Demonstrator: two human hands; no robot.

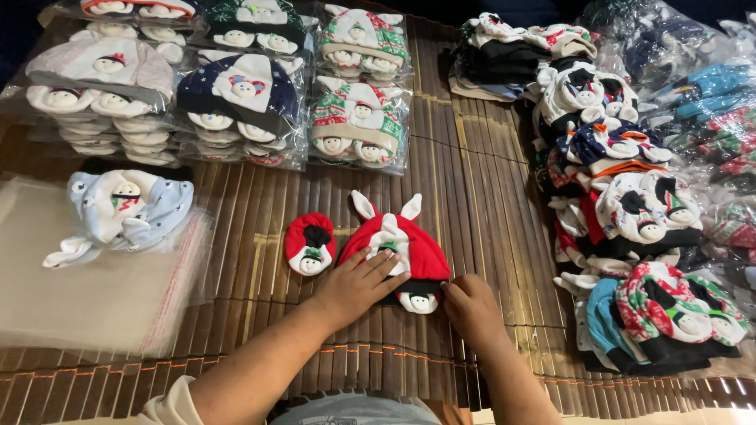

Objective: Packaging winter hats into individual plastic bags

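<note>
Head view, looking down at a slatted bamboo mat (pixel 472 197). A red baby hat (pixel 398 244) with white ears lies at the near centre. The left hand (pixel 358 285) rests flat on it, fingers spread and extended. The right hand (pixel 471 303) is at the hat's near right edge, fingers curled together, seemingly pinching the black brim. This looks like smoothing and arranging the set. A small red mitten (pixel 309 244) lies just left of the hat. Far left sit bagged hat sets (pixel 236 86); at right, loose hat piles (pixel 630 212). Clear plastic bags (pixel 94 291) lie near left.
</note>
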